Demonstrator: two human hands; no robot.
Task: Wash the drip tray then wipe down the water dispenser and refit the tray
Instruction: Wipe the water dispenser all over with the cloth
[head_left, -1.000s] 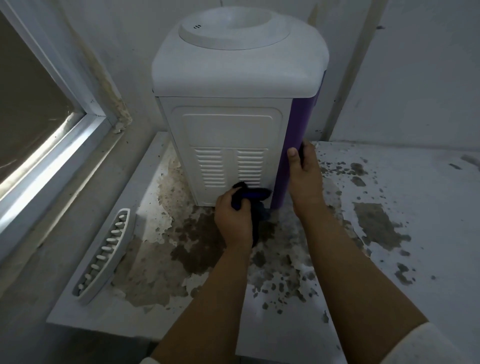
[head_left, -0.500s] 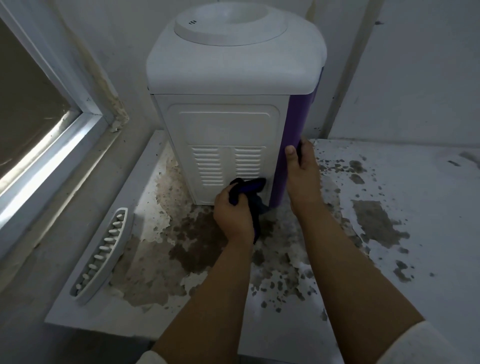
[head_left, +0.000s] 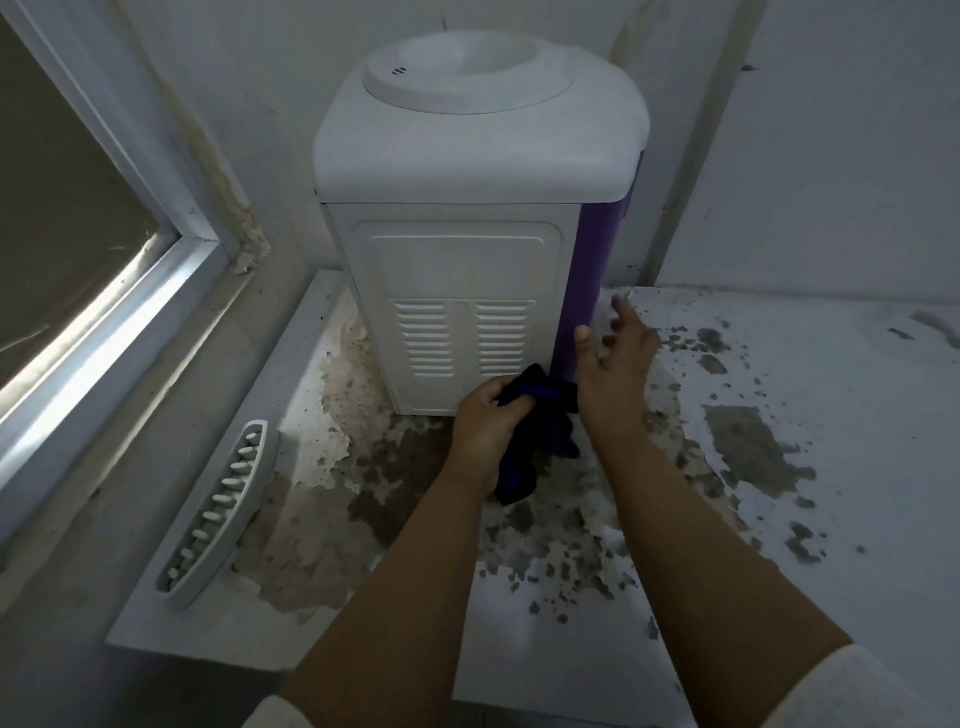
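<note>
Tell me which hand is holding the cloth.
The left hand grips the dark cloth at the dispenser's base; the right hand holds nothing, fingers spread beside the purple side.

Your left hand grips a dark cloth at the lower right corner of the water dispenser, mid-frame. Your right hand hovers just beside the dispenser's purple side, fingers spread and relaxed. The drip tray lies at lower left on the stained, peeling tabletop, below the window.
</note>
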